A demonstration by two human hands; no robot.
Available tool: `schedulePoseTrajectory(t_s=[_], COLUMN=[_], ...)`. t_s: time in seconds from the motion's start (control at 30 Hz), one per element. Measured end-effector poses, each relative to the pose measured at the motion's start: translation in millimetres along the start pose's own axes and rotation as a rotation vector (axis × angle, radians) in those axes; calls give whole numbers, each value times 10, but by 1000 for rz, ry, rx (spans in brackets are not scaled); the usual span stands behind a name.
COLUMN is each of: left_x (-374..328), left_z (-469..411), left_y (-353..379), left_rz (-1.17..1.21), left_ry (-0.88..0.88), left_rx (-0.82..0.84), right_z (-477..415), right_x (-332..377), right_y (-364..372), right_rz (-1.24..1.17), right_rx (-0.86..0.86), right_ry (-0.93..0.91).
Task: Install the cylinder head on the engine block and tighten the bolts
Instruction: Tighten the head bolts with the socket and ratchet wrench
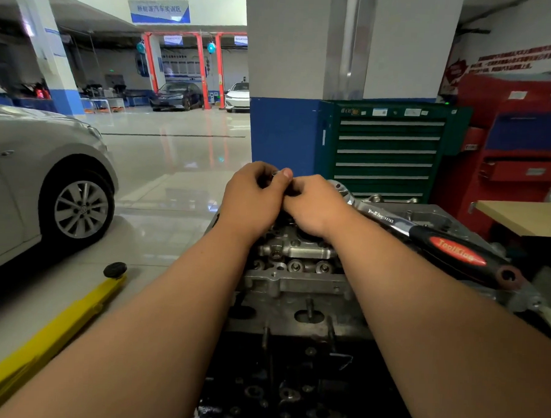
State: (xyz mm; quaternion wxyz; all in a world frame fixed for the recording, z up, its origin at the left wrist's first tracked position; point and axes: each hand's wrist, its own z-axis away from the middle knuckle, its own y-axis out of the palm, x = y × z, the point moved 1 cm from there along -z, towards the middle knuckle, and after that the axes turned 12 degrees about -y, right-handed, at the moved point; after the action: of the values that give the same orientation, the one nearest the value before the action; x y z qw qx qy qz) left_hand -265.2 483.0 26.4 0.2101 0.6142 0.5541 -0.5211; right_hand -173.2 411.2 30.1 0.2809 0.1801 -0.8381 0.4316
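Item, small metal piece point(275, 173): pinched at the left hand's point(256, 195) fingertips, too small for me to name, possibly a bolt head. Item, right hand point(312, 207): fingers curled out of my sight, grip unreadable. Item, cylinder head point(296, 273): far end covered by both hands. Item, ratchet point(424, 231): head partly behind the right hand. Item, red wall lettering point(520, 58): blurred, illegible. Item, silver car point(32, 173): cut by the left edge.
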Motion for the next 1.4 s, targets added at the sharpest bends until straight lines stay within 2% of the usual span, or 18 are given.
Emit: schedulePoseTrajectory(t_s=[0.2, 0.43, 0.5, 0.6, 0.7, 0.73, 0.77, 0.83, 0.9, 0.97, 1.03, 1.07, 1.1, 1.2, 1.23, 1.3, 1.4], left_x=[-7, 26, 34, -41, -309, -405, -433, -445, -403, -364, -352, -347, -352, -355, -350, -304, -293], left_z=[-1, -38, -19, 43, 30, 29, 16, -20, -62, -133, -197, -221, -218, -46, -4, -23, -163], left_y=[39, -25, -16, 57, 181, 221, 261, 311, 294, 243, 179, 168, 171, 345, 402, 425, 324], left_rz=[27, 43, 45, 64, 185, 132, 59, 211, 162, 183, 243, 269, 286, 232, 229, 257, 132], left_ry=[-40, 19, 15, -84, -340, -386, -371, -386, -400, -462, -503, -508, -516, -445, -407, -383, -362], left_rx=[-59, -60, -45, -59, 29, 53, 33, -38, -79, 83, 331, 376, 355, -44, -128, -135, 12], right_z=[-48, -36, -85, -122, -116, -122, -126, -119, -118, -125, -128, -130, -128, -122, -121, -120, -132], right_x=[8, -72, -142, -217, -219, -218, -222, -224, -230, -234, -236, -232, -227, -224, -227, -238, -256], right_y=[38, 45, 44, -1, -30, -38, -43, -55, -59, -58, -57, -58, -59, -61, -57, -48, -42], right_rz=[131, -92, -269, -411, -484, -498, -508, -527, -547, -550, -551, -551, -550, -530, -519, -516, -522], right_rx=[-49, 0, -78, -275, -356, -364, -369, -374, -380, -379, -370, -366, -363, -363, -361, -366, -373], right_ry=[23, -6, 51, 184, 223, 227, 229, 227, 225, 235, 243, 248, 252, 244, 238, 227, 225])
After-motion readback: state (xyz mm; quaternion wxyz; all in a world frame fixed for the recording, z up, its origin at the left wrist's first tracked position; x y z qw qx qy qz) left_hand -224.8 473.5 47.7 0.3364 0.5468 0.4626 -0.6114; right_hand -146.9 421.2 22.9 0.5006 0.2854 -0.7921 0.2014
